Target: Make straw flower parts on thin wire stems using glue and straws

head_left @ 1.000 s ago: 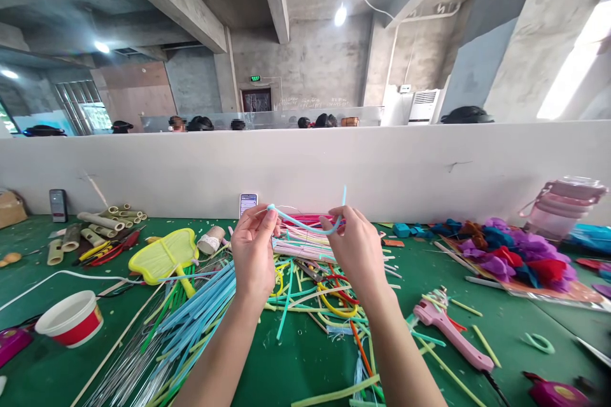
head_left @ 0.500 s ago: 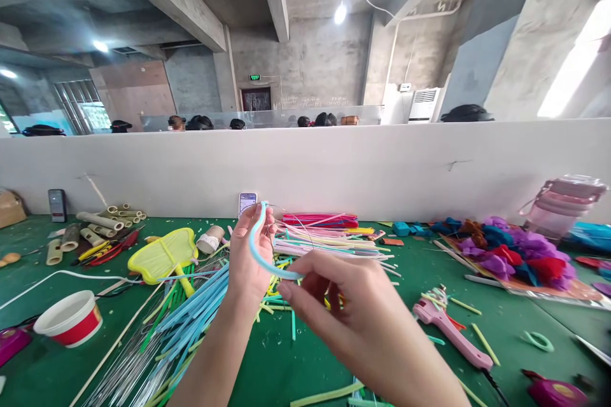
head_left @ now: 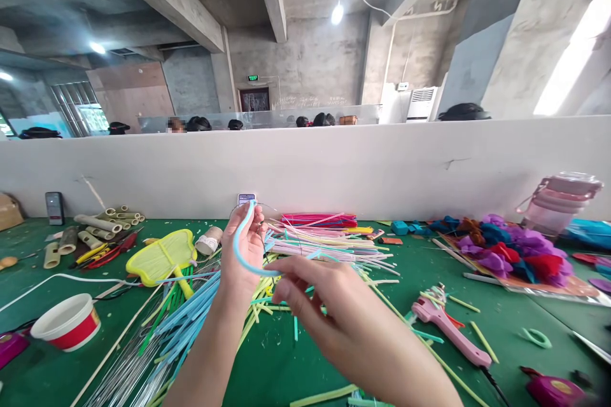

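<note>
A light-blue pipe cleaner (head_left: 240, 249) curves in a C between my two hands. My left hand (head_left: 248, 248) is raised, its fingertips pinched on the stem's upper end, where thin dark wire also sticks out. At the lower end, the fingers of my right hand (head_left: 315, 292) close on the stem, thumb and index nearest the tip. Behind and below the hands lie bundles of pipe cleaners: pink and pale ones (head_left: 329, 248), and blue ones (head_left: 191, 305) to the left.
A pink glue gun (head_left: 451, 331) lies at right, near purple and red petals (head_left: 520, 254). At left are a paper cup (head_left: 69, 321), a yellow fly-swatter-like paddle (head_left: 162, 257), pliers (head_left: 107, 248) and bamboo pieces (head_left: 98, 222). A phone (head_left: 246, 198) leans on the white partition (head_left: 334, 165).
Both hands have shifted slightly left with the blue pipe cleaner. My right hand has moved along nearer the left, and more of the yellow-green stems shows at right.
</note>
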`<control>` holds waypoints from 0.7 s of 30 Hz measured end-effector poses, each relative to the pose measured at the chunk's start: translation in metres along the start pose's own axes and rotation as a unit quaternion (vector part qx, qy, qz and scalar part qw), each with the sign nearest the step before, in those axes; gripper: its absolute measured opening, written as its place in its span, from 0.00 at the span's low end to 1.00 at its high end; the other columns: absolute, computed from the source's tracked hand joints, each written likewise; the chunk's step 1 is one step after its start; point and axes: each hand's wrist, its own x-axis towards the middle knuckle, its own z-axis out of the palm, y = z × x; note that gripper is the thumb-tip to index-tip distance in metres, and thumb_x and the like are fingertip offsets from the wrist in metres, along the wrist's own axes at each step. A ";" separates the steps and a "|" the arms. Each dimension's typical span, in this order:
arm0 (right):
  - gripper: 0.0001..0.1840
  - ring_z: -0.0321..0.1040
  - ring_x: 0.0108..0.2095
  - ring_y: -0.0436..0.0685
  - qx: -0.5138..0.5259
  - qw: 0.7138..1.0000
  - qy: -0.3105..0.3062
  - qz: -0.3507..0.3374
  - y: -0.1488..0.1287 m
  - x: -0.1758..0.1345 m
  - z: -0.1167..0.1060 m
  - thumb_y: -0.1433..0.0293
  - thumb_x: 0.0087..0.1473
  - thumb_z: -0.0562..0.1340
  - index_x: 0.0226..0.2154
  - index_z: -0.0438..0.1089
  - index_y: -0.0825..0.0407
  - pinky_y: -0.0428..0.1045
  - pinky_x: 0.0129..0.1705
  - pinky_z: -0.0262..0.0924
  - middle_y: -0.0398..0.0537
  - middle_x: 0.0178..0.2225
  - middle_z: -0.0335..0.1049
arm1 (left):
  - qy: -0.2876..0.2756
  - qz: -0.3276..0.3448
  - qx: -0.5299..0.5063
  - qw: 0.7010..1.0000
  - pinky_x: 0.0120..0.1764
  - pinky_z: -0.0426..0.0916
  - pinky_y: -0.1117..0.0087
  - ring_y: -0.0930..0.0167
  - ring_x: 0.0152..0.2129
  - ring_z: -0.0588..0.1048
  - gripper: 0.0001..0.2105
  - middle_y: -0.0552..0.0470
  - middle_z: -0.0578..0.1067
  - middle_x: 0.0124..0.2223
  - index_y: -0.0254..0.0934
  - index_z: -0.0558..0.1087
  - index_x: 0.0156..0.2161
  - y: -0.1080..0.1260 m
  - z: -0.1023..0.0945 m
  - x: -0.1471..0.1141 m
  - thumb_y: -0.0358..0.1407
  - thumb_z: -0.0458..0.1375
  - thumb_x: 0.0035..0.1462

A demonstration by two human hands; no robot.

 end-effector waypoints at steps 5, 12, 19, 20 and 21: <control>0.14 0.73 0.35 0.55 -0.003 0.998 -0.063 -0.014 -0.014 0.001 0.016 0.67 0.65 0.56 0.49 0.73 0.51 0.47 0.35 0.61 0.51 0.38 0.78 | -0.008 -0.043 -0.020 0.999 0.26 0.67 0.79 0.79 0.24 0.73 0.08 0.55 0.77 0.29 0.33 0.78 0.33 -0.001 0.006 -0.003 0.30 0.71 0.49; 0.19 0.74 0.27 0.54 0.022 0.998 -0.042 0.029 0.007 0.009 0.015 0.69 0.67 0.52 0.56 0.68 0.51 0.49 0.30 0.63 0.50 0.32 0.77 | -0.058 -0.122 -0.079 0.988 0.25 0.67 0.78 0.78 0.23 0.72 0.02 0.54 0.74 0.29 0.32 0.76 0.35 0.005 0.009 -0.008 0.28 0.62 0.59; 0.24 0.67 0.15 0.46 0.279 0.951 -0.048 0.128 0.056 0.009 -0.035 0.52 0.64 0.57 0.53 0.70 0.50 0.41 0.14 0.53 0.48 0.32 0.79 | -0.102 -0.140 -0.139 0.975 0.27 0.68 0.77 0.77 0.26 0.73 0.05 0.52 0.75 0.32 0.32 0.75 0.38 0.008 -0.007 0.002 0.26 0.56 0.63; 0.25 0.65 0.15 0.45 0.253 0.955 -0.025 0.153 0.065 0.011 -0.039 0.49 0.63 0.58 0.46 0.73 0.52 0.40 0.14 0.51 0.49 0.30 0.78 | -0.105 -0.142 -0.144 0.974 0.27 0.68 0.77 0.77 0.26 0.73 0.05 0.52 0.75 0.32 0.32 0.75 0.38 0.008 -0.008 0.003 0.26 0.56 0.64; 0.27 0.63 0.14 0.44 0.223 0.958 -0.018 0.180 0.075 0.014 -0.040 0.47 0.61 0.58 0.39 0.75 0.54 0.40 0.13 0.49 0.49 0.28 0.77 | -0.106 -0.146 -0.146 0.973 0.27 0.67 0.77 0.77 0.26 0.73 0.05 0.52 0.75 0.32 0.32 0.75 0.38 0.008 -0.009 0.004 0.26 0.56 0.64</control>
